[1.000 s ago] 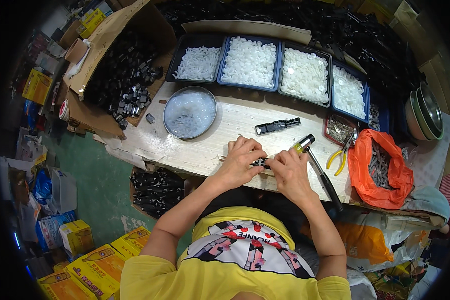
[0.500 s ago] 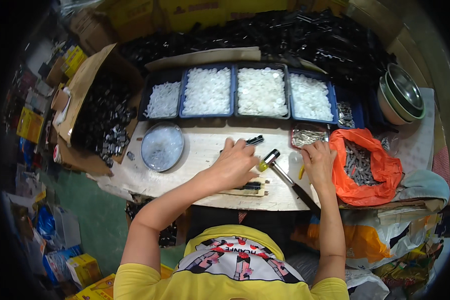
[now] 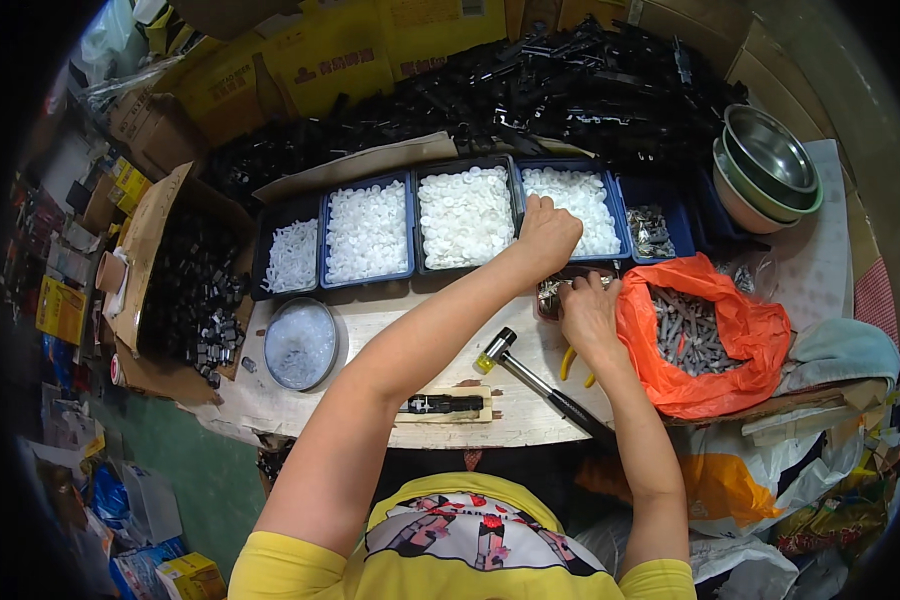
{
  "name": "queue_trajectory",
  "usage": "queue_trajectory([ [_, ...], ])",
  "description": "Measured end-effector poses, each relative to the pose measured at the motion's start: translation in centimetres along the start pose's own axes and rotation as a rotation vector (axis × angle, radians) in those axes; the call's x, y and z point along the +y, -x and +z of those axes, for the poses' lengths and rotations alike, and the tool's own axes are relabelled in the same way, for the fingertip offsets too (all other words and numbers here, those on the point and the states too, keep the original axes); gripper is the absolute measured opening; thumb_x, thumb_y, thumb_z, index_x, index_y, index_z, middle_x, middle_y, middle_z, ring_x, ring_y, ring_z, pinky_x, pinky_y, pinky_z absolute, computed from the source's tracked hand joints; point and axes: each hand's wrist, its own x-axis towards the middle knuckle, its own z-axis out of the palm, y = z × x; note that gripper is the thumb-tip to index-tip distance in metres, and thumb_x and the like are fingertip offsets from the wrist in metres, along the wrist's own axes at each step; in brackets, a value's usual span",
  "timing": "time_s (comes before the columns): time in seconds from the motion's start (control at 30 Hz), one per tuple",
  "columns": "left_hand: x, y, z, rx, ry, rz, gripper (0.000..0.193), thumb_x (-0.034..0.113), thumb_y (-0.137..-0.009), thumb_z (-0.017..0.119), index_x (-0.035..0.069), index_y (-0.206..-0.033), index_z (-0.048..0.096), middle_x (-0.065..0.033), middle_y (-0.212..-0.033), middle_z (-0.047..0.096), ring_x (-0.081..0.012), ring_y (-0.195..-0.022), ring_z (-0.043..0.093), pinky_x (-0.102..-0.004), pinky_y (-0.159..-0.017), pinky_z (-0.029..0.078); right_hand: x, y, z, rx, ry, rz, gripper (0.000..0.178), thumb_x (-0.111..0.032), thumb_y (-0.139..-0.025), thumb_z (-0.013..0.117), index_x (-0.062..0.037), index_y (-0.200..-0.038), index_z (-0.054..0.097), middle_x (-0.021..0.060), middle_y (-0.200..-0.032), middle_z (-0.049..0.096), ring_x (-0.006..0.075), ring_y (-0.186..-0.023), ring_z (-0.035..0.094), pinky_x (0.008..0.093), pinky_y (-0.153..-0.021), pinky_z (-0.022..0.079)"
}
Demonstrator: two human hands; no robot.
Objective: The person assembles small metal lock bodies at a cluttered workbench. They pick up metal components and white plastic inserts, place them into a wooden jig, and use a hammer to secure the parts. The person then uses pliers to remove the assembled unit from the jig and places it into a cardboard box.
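Observation:
My left hand (image 3: 551, 238) reaches to the front edge of a blue bin of small white round pieces (image 3: 577, 190). Its fingers are bent together at the pieces; what they hold is hidden. Close by, my right hand (image 3: 590, 318) dips its closed fingertips into a small tray of shiny metal pins (image 3: 550, 297); any pin between them is too small to make out. Below my left forearm, a black strip-shaped part (image 3: 444, 404) lies in a wooden jig (image 3: 485, 412). A hammer (image 3: 540, 380) with a yellow-and-black head rests on the table right of the jig.
More bins of white pieces (image 3: 368, 230) line the back, before a heap of black parts (image 3: 570, 90). A round dish (image 3: 301, 343) and a carton of dark pieces (image 3: 155, 262) stand left. An orange bag (image 3: 638, 330) of grey parts, stacked bowls (image 3: 770, 165) and yellow-handled pliers (image 3: 568, 362) are right.
My left hand has moved from above the jig, beside a black strip, up to the white-piece bin. My right hand stays at the pin tray. The whole view has shifted.

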Motion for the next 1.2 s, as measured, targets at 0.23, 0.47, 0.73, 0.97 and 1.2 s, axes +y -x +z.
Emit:
queue_trajectory([
  [0.23,-2.1,-0.2,-0.2,0.155,0.291,-0.113,0.009,0.008,-0.071,0.059,0.005,-0.076,0.065,-0.0159,-0.070,0.059,-0.0349,-0.079,0.056,-0.0448,-0.069,0.040,1.1,0.8,0.2,0.085,-0.085,0.013,0.015,-0.002,-0.070,0.056,-0.0057,-0.083,0.061,0.0098,-0.085,0.059,0.0269,-0.090,0.050,0.0443,-0.075,0.032],
  [0.47,-3.3,0.5,-1.5,0.210,0.704,-0.290,0.013,0.013,-0.081,0.058,0.000,-0.080,0.061,-0.0111,-0.059,0.055,-0.0270,-0.063,0.058,-0.0367,-0.059,0.047,1.3,0.9,-0.6,0.191,-0.263,0.101,0.009,-0.001,-0.075,0.054,-0.0045,-0.084,0.055,0.0104,-0.084,0.057,0.0303,-0.084,0.052,0.0406,-0.077,0.032],
  [0.73,-0.8,12.3,-4.8,-0.042,1.975,-0.512,0.013,0.006,-0.078,0.066,0.000,-0.081,0.056,-0.0040,-0.064,0.054,-0.0109,-0.053,0.054,-0.0235,-0.044,0.046,-1.8,4.0,-5.0,0.131,-1.088,0.194,0.005,-0.005,-0.084,0.055,-0.0021,-0.083,0.052,0.0011,-0.074,0.050,0.0094,-0.068,0.045,0.0221,-0.061,0.037],
  [0.97,0.7,22.8,-4.5,-0.048,2.159,-0.650,0.014,0.003,-0.077,0.065,-0.001,-0.089,0.058,-0.0063,-0.067,0.058,-0.0134,-0.058,0.059,-0.0219,-0.049,0.047,-7.8,5.4,-5.3,0.000,-1.154,-0.108,0.007,-0.006,-0.083,0.054,-0.0003,-0.083,0.051,0.0063,-0.077,0.050,0.0151,-0.069,0.049,0.0259,-0.061,0.038],
  [1.2,0.6,26.2,-5.3,-0.016,2.154,-0.581,0.018,0.000,-0.079,0.061,-0.001,-0.097,0.058,-0.0089,-0.075,0.060,-0.0170,-0.064,0.063,-0.0258,-0.056,0.053,-11.1,5.9,-5.1,-0.064,-1.148,-0.173,0.007,-0.006,-0.082,0.055,-0.0004,-0.081,0.050,0.0088,-0.076,0.049,0.0217,-0.071,0.048,0.0301,-0.066,0.039],
])
